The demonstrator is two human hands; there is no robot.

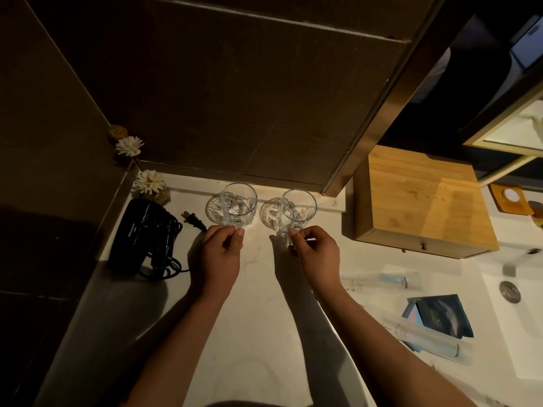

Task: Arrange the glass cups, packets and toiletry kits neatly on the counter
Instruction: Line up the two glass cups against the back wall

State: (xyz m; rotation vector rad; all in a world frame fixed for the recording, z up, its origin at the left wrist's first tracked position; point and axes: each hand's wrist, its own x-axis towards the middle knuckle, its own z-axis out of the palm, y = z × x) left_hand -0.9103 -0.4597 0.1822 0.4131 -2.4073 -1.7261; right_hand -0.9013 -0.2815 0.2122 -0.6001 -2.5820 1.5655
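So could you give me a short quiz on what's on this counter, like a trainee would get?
1. True or false: each hand grips the handle of a clear glass cup.
2. What black appliance lies left of the cups?
3. The dark blue packets lie: A) in the wooden box B) on the counter, right C) inside a cup.

Key
1. True: left hand on left clear glass cup, right hand on right one.
2. Black hair dryer.
3. B: dark blue packets, white counter.

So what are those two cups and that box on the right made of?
The left cup and right cup look like clear glass: you see the counter through them, and their rims catch the light. The box looks like pale wood, maybe bamboo, matte, with visible grain and a small dark knob.
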